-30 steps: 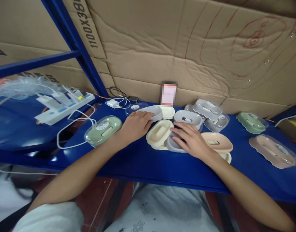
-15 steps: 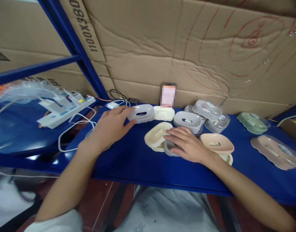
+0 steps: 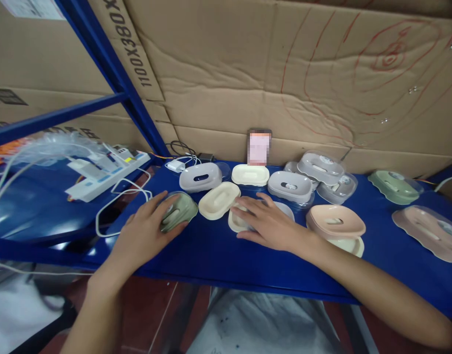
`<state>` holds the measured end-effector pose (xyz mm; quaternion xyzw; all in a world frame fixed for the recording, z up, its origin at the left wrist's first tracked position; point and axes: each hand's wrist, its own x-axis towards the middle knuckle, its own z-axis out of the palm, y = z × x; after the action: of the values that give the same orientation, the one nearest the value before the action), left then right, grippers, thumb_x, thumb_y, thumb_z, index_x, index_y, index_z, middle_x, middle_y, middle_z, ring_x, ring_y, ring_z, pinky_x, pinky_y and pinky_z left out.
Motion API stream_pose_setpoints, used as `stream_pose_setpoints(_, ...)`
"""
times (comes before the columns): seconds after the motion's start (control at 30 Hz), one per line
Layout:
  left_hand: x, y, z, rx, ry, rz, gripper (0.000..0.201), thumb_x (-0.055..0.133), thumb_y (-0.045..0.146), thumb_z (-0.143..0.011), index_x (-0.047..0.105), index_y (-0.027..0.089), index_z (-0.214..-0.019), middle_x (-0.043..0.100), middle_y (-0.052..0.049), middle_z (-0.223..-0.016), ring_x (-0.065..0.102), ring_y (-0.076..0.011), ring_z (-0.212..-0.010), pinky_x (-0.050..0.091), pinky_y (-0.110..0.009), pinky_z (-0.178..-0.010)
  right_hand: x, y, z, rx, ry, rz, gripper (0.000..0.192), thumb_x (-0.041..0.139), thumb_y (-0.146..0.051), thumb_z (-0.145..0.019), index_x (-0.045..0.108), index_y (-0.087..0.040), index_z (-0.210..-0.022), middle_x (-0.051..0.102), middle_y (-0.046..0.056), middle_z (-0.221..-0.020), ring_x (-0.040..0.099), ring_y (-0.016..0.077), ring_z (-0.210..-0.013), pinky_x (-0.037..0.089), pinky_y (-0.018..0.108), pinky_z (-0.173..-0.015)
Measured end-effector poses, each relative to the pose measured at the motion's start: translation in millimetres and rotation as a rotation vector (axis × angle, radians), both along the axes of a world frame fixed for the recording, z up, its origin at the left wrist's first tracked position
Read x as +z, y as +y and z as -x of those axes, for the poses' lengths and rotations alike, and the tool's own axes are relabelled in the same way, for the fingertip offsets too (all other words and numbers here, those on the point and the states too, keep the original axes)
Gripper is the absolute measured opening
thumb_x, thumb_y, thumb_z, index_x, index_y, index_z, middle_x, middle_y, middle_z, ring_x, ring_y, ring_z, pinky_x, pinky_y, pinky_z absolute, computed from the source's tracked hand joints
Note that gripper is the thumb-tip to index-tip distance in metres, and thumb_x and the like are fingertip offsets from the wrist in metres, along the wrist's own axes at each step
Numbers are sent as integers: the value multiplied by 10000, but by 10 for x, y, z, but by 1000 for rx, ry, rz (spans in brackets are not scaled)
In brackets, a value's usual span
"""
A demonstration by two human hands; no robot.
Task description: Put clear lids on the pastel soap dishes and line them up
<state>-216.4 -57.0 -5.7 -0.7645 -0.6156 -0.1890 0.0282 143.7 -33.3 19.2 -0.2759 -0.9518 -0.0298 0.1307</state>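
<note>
On the left of the blue table, with left hand pinching a green soap box and right hand spread over a cream soap dish. Could bump the middle cream tray by sliding too far, or slip by holding too loosely.

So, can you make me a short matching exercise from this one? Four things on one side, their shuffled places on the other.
Things
1. phone
2. left hand
3. peach dish
4. power strip

Places
A. around a green dish
B. far left, by the orange and clear plastic items
C. upright by the cardboard
D. partly over a cream dish

Pairs: 1-C, 2-A, 3-D, 4-B
</note>
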Motion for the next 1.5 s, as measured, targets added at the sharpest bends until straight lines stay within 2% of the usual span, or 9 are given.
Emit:
stream_pose_setpoints(0.23,27,-251,-32,-93,-249,-93,615,713,568,-961,541,387,-1524,530,-73,-1657,540,-450,-1495,436,-733,-1231,-51,-76,-306,2,39,-211,513,662,-455,-1066,611,-166,-1488,624,176,-1564,619,312,-1416,480,527,-1210)
stream_pose_setpoints(0.4,283,-169,-401,-228,-720,-32,672,786,518,-951,536,338,-1548,566,-86,-1624,541,-385,-1505,446,-622,-1263,-91,-137,-379,29,217,-298,542,679,-430,-1060,564,-184,-1529,621,179,-1549,576,295,-1461,524,504,-1180)
stream_pose_setpoints(0.63,589,408,-1429,-703,-1081,679,645,862,595,-881,699,255,-1404,637,-118,-1560,584,-366,-1465,466,-500,-1231,-114,-166,-358,-84,364,-542,577,762,-321,-999,547,-319,-1534,645,99,-1511,550,291,-1482,449,543,-1253)
stream_pose_setpoints(0.73,547,505,-1617,-621,-1300,882,670,829,665,-885,698,270,-1410,656,-118,-1539,608,-379,-1436,488,-514,-1186,-73,-133,-460,-131,390,-531,604,757,-290,-997,517,-291,-1551,656,133,-1479,588,308,-1429,505,531,-1179)
stream_pose_setpoints(0.83,486,523,-1571,-517,-1404,883,708,774,713,-910,637,304,-1472,649,-128,-1541,647,-372,-1391,532,-499,-1118,-64,-95,-548,-131,445,-491,560,720,-205,-983,539,-293,-1505,714,109,-1283,654,308,-1299,536,523,-1103)
stream_pose_setpoints(0.93,466,560,-1438,-529,-1226,607,695,666,724,-982,572,298,-1523,627,-142,-1558,650,-355,-1383,545,-497,-1109,-86,-82,-582,-112,427,-435,565,609,-71,-939,571,-276,-1464,707,71,-1103,685,273,-1146,544,473,-1035)
stream_pose_setpoints(1.1,429,688,-1277,-475,-424,-103,677,679,647,-996,569,246,-1530,529,-163,-1654,491,-390,-1540,378,-600,-1284,-73,-127,-638,-77,310,-376,430,532,-11,-914,655,-243,-1253,761,74,-1156,678,246,-1090,478,435,-1006)
stream_pose_setpoints(1.27,332,715,-1221,-397,-39,-95,648,592,600,-1053,527,236,-1585,487,-183,-1685,507,-421,-1523,450,-652,-1207,-38,-152,-686,-80,277,-312,354,562,-46,-865,667,-248,-1136,804,45,-1185,690,252,-1094,415,429,-969)
stream_pose_setpoints(1.5,179,686,-1283,-490,158,13,627,603,476,-1059,498,190,-1607,455,-243,-1687,476,-456,-1537,384,-677,-1229,-33,-150,-695,-182,344,-376,333,587,-61,-859,649,-253,-1124,808,38,-1196,694,255,-1078,401,416,-914)
